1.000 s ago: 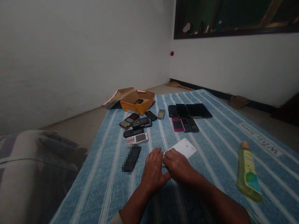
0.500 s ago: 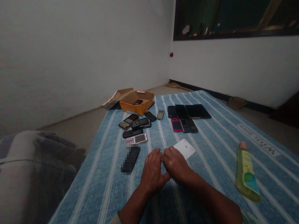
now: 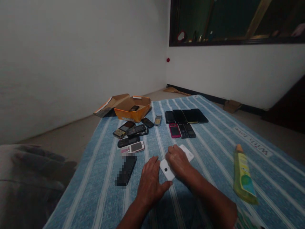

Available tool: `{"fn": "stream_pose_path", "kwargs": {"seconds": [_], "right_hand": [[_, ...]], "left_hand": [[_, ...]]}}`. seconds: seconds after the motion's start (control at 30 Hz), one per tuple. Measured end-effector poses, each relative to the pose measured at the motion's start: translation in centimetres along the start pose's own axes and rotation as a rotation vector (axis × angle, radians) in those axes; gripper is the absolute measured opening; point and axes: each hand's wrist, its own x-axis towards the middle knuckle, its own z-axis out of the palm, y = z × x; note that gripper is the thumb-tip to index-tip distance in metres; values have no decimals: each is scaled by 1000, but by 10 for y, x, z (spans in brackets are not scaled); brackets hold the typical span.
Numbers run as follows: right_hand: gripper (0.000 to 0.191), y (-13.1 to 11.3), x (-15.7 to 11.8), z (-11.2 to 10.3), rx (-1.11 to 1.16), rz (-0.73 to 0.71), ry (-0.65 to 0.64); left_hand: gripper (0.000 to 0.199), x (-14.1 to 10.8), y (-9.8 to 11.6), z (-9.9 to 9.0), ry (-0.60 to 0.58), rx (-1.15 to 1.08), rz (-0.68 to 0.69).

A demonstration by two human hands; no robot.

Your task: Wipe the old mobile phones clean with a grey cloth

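Observation:
My left hand point(image 3: 150, 181) lies on the cloth with fingers stretched and thumb spread, its fingertips and thumb beside the near end of a white phone point(image 3: 168, 171). A small dark camera square shows on that part. Curled over the white surface, my right hand point(image 3: 177, 160) presses with bent fingers and hides the middle. Beyond it sticks out another white piece point(image 3: 188, 152); whether it belongs to the same phone I cannot tell. To the left lie a partly blurred black phone point(image 3: 128, 168) and a white-and-pink phone point(image 3: 133, 147).
Several keypad phones point(image 3: 135, 129) lie in a loose group near an open orange box point(image 3: 132, 115). Dark phones point(image 3: 180, 116) and a pink phone point(image 3: 174, 130) sit in rows further right. A yellow-green bottle point(image 3: 244, 176) lies on the striped cloth point(image 3: 212, 194).
My hands have moved apart, showing the white part with the camera square between them. My view has shifted slightly, so everything sits further left.

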Motion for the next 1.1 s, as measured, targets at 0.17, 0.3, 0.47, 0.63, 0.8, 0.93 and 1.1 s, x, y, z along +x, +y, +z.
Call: {"fn": "stream_pose_path", "kwargs": {"seconds": [0.17, 0.3, 0.47, 0.63, 0.8, 0.93, 1.1], "right_hand": [[18, -15, -1, 6, -3, -94, 46], [20, 10, 4, 8, -71, 25, 86], [23, 43, 7, 10, -118, 172, 122], [18, 21, -6, 19, -117, 105, 139], [15, 9, -17, 22, -106, -43, 147], [17, 35, -15, 13, -99, 95, 109], [17, 41, -17, 14, -117, 155, 129]], "left_hand": [[70, 1, -1, 0, 21, 0, 4], [66, 1, 0, -3, 5, -5, 3], [67, 2, 0, -3, -14, 5, 6], [66, 1, 0, -2, -1, 9, 12], [65, 1, -2, 1, 23, 13, 25], [64, 1, -1, 0, 25, 8, 22], [64, 1, 1, -2, 1, 10, 17]]}}
